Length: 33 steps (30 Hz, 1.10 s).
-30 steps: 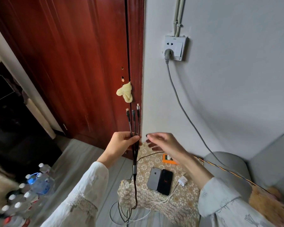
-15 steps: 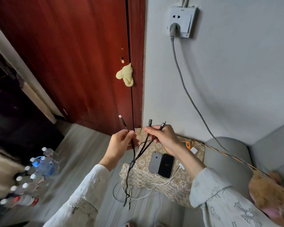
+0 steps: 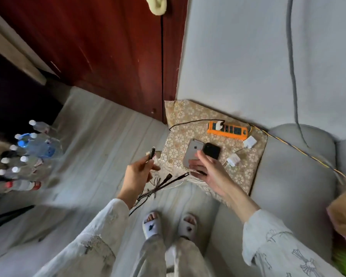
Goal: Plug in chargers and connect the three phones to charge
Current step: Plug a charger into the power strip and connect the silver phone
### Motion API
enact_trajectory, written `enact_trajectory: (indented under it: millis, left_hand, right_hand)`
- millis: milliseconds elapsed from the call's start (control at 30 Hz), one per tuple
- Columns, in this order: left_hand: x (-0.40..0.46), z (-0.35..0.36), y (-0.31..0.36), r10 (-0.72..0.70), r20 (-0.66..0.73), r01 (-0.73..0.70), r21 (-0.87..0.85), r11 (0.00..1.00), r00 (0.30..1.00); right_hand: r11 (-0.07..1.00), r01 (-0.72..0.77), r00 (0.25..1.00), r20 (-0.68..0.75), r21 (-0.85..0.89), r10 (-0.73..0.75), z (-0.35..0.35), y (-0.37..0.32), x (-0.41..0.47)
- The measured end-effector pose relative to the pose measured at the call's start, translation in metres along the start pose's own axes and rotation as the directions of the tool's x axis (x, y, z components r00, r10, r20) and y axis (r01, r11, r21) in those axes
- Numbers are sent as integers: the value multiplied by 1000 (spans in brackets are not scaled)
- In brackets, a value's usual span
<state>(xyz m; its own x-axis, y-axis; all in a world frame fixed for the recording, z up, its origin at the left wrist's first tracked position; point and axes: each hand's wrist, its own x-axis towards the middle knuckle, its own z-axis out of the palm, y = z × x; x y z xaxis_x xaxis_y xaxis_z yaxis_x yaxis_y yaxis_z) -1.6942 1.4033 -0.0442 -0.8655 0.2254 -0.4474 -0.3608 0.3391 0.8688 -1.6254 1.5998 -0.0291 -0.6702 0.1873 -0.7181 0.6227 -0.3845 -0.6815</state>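
A silver phone (image 3: 192, 149) and a black phone (image 3: 212, 150) lie side by side on a small table under a flower-patterned cloth (image 3: 180, 116). My left hand (image 3: 137, 173) pinches one black connector (image 3: 152, 153) of a multi-head charging cable, left of the table. Its other two heads (image 3: 178, 175) hang loose below my hands. My right hand (image 3: 208, 169) reaches over the near end of the silver phone with fairly straight fingers touching it. An orange power strip (image 3: 231, 132) behind the phones has a white plug (image 3: 219, 124) in it. Two white chargers (image 3: 250, 141) (image 3: 234, 159) lie beside it.
Several water bottles (image 3: 34, 148) stand on the floor at the left. A grey sofa (image 3: 292, 176) borders the table on the right. A red door (image 3: 108, 56) and a grey wall with a hanging grey cable (image 3: 292, 66) are behind. My slippered feet (image 3: 152, 226) stand before the table.
The view has tilted down from the wall socket to the table. My right hand let go of two connectors and dropped onto the silver phone. My left hand keeps one connector.
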Motion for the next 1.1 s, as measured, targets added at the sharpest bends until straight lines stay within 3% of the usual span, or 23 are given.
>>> enact_trajectory:
  millis: [167, 300, 400, 500, 533, 700, 800, 1000, 1100]
  left_hand:
    - [51, 25, -72, -86, 25, 87, -30, 996, 996]
    - [79, 34, -123, -88, 2, 88, -28, 996, 996]
    - [94, 33, -149, -128, -20, 127, -45, 991, 992]
    - [102, 29, -164, -138, -42, 137, -21, 990, 989]
    - [102, 28, -168, -135, -41, 135, -7, 991, 990]
    - [101, 25, -175, -147, 3, 147, 33, 989, 989]
    - [101, 26, -177, -179, 6, 179, 6, 984, 984]
    - [100, 31, -174, -185, 55, 184, 23, 983, 981]
    - [100, 28, -175, -161, 43, 158, 61, 986, 986]
  right_hand:
    - [898, -135, 970, -239, -420, 35, -28, 54, 99]
    - [642, -169, 946, -306, -748, -108, -31, 79, 172]
    - [442, -255, 878, -398, -860, -267, -26, 89, 213]
    - [251, -414, 832, -475, -875, -286, -16, 100, 233]
    - [246, -436, 823, -494, -866, -280, -11, 103, 235]
    - [419, -520, 738, -638, -745, -219, 4, 107, 243]
    - [406, -490, 770, -602, -771, -213, 10, 107, 245]
    - [504, -438, 776, -596, -744, -206, 19, 105, 245]
    - [643, -436, 774, -627, -630, -91, 15, 95, 240]
